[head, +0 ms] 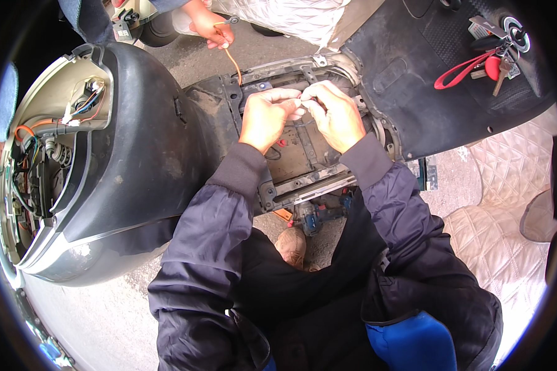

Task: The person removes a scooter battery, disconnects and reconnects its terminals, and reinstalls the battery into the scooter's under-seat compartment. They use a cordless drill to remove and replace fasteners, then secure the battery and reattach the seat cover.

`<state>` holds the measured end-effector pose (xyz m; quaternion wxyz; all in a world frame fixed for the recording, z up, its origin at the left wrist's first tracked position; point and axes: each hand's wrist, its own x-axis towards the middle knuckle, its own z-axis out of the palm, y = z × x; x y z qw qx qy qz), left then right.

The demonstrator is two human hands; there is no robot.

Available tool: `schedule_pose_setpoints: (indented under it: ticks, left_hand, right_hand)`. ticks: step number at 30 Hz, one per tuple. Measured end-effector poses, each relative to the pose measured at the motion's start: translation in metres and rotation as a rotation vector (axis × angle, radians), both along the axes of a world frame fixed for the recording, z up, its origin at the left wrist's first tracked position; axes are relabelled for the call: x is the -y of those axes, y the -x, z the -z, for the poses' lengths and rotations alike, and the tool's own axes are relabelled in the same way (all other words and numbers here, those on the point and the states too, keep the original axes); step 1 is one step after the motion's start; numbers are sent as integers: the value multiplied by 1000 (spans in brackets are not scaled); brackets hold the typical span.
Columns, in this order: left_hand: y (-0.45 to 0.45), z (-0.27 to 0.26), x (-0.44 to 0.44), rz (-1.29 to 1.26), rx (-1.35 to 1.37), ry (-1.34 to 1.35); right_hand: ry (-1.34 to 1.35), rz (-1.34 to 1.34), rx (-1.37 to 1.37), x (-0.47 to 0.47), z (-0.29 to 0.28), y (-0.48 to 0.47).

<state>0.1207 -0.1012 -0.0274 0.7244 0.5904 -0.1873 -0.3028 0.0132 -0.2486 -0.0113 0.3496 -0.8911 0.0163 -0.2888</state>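
Observation:
My left hand (270, 116) and my right hand (333, 113) meet fingertip to fingertip above the open floor compartment (288, 167) of an electric scooter. Both pinch a small part between thumbs and forefingers. A trace of red shows there, but the fingers hide most of it, so its kind is unclear. Below them, inside the compartment, lie a red-capped piece (282, 143) and a short dark cable (273, 154). The compartment's metal frame rail (301, 184) runs along its near side.
Across the scooter, another person's hand (213, 30) holds an orange cable (232, 60) with a ring terminal. The black front body panel (148, 139) stands left, with exposed wiring (86, 104) beyond. Keys with a red strap (464, 69) lie right on the seat (399, 88). A cordless power tool (312, 218) rests below.

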Motion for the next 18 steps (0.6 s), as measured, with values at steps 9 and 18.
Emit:
schedule_pose_setpoints:
  ticks: [9,18]
  left_hand:
    - [0,-2,0,-14,43,-14]
    - [-10,-5,-5,-185,-24,66]
  right_hand:
    - [-335,11,-110,-1,13,-4]
    - [-788,64,-20,-8,-15,50]
